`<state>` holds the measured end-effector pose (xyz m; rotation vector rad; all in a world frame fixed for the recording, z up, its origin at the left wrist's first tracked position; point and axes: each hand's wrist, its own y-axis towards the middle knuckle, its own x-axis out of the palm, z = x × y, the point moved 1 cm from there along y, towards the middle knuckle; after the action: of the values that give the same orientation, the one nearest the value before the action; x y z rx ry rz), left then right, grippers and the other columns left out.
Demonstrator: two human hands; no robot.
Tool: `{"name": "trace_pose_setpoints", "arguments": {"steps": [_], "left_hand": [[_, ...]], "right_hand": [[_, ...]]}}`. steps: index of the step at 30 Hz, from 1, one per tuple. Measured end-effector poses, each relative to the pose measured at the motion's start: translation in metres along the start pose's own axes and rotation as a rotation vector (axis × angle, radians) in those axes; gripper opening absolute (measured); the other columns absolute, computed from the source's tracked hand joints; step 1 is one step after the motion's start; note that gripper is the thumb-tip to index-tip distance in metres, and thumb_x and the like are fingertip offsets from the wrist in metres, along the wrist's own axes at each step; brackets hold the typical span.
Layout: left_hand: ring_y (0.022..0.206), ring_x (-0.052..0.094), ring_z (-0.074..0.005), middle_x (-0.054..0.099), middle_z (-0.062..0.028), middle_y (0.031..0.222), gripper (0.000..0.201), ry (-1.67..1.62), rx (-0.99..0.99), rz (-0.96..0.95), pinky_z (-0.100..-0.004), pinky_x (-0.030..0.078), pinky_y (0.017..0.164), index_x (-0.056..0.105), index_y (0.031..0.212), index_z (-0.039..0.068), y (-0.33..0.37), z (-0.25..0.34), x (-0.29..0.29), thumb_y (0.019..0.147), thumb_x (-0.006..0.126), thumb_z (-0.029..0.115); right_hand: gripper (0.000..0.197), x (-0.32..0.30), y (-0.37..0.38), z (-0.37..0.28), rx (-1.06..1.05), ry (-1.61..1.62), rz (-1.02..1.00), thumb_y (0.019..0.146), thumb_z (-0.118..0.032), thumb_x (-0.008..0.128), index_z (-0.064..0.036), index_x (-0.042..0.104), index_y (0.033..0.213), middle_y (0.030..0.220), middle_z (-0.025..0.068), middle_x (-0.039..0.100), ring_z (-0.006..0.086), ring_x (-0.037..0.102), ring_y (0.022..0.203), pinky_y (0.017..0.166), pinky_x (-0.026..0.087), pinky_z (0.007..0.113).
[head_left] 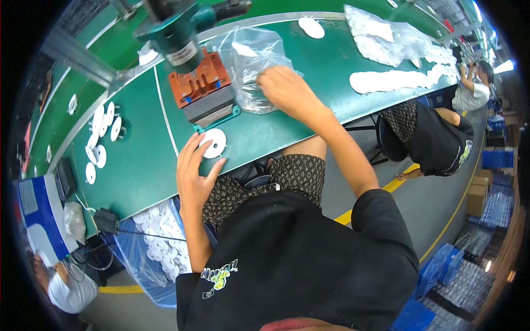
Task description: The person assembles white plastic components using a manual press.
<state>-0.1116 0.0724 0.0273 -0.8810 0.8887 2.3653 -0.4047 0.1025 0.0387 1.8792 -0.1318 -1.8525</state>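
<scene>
Nearby, beyond white disc (220, 139), orange fixture (197, 83); clear plastic bag (247, 67) beside it

L hand (192, 176): fingers (186, 151) fwd, thumb (217, 167) spread R. R forearm (350, 151) angled fwd-L; R hand (290, 91) back-side up, fingers curled. 2 hands apart, R farther fwd.

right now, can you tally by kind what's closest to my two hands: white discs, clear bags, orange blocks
White disc, by the left hand: 1
Clear plastic bag, by the right hand: 1
Orange block, under the machine head: 1
Total: 3
</scene>
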Motion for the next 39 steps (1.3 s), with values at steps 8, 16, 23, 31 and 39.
{"name": "trace_pose_setpoints", "arguments": {"steps": [8,16,23,31,39], "left_hand": [[0.111,0.061,-0.0299,0.067,-0.0072,0.119,0.036,0.037,-0.015,0.054,-0.0426,0.045,0.097,0.073,0.107,0.009,0.008,0.002,0.012,0.074,0.083,0.020],[0.110,0.061,-0.0279,0.068,-0.0052,0.117,0.029,0.012,-0.062,0.072,-0.0418,0.043,0.097,0.075,0.100,0.011,0.006,0.001,0.013,0.074,0.082,0.021],[0.111,0.061,-0.0275,0.068,-0.0056,0.116,0.029,0.024,-0.041,0.066,-0.0415,0.044,0.097,0.074,0.100,0.010,0.007,0.000,0.013,0.074,0.083,0.020],[0.110,0.062,-0.0278,0.068,-0.0058,0.116,0.027,0.040,-0.038,0.081,-0.0416,0.044,0.097,0.074,0.098,0.008,0.005,-0.001,0.014,0.074,0.083,0.019],[0.110,0.062,-0.0290,0.069,-0.0074,0.116,0.032,0.038,-0.048,0.047,-0.0428,0.044,0.098,0.073,0.102,0.006,0.007,0.000,0.013,0.074,0.083,0.017]], "right_hand": [[0.013,0.007,-0.009,-0.111,0.619,1.406,0.265,0.093,0.001,0.066,0.0058,0.068,0.104,0.103,0.0109,0.073,0.0157,0.070,0.093,0.082,0.057,0.029],[0.016,0.023,-0.007,-0.116,0.533,1.279,0.220,0.089,-0.008,0.071,0.0024,0.071,0.101,0.098,0.0131,0.073,0.0202,0.072,0.092,0.083,0.055,0.031],[0.015,0.023,-0.006,-0.114,0.582,1.342,0.192,0.089,-0.007,0.071,0.0024,0.071,0.100,0.098,0.0121,0.074,0.0211,0.071,0.093,0.083,0.055,0.032],[0.015,0.024,-0.002,-0.114,0.414,1.147,0.234,0.087,-0.008,0.072,-0.0012,0.071,0.100,0.095,0.0108,0.074,0.0276,0.067,0.091,0.082,0.052,0.037],[0.016,0.019,0.003,-0.118,0.248,0.946,0.285,0.084,-0.005,0.073,-0.0043,0.070,0.100,0.095,0.0074,0.071,0.0244,0.065,0.088,0.082,0.050,0.036]]}}
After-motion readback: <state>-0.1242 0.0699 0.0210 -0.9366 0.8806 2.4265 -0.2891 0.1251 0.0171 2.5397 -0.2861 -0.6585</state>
